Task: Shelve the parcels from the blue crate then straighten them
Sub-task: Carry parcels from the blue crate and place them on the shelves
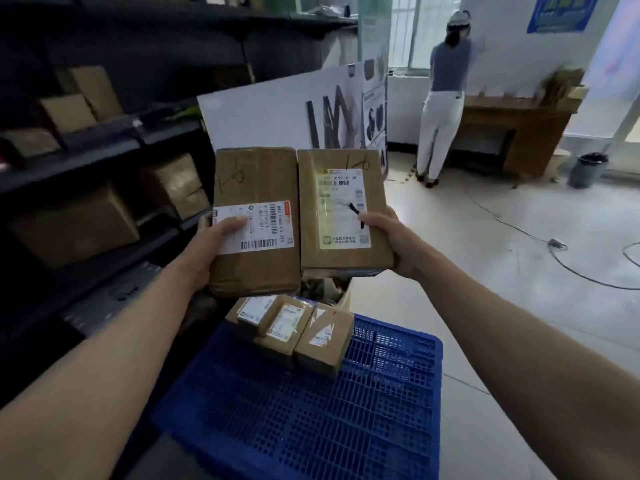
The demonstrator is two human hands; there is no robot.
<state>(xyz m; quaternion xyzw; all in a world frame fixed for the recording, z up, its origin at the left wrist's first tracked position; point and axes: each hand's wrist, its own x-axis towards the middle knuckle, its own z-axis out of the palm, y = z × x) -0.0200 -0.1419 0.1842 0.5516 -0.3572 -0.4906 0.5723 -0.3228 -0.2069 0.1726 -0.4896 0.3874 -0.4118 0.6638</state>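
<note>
My left hand (211, 249) grips a brown cardboard parcel (256, 181) with a white barcode label, thumb on the label. My right hand (391, 237) grips a second brown parcel (341, 174) with a pale shipping label. Both are held side by side, touching, above the blue crate (381, 403). Both tops carry the same handwritten mark. Three small brown parcels (294, 327) lie at the far end of the crate. The dark shelving (104, 150) stands to my left with several brown boxes on it.
A white board (270, 112) leans against the shelf end behind the parcels. An open carton of scrap (325, 287) sits beyond the crate. A person (443, 98) stands at a wooden desk (519, 133) far right. A grey bin (588, 169) and cables (554, 244) lie on the floor.
</note>
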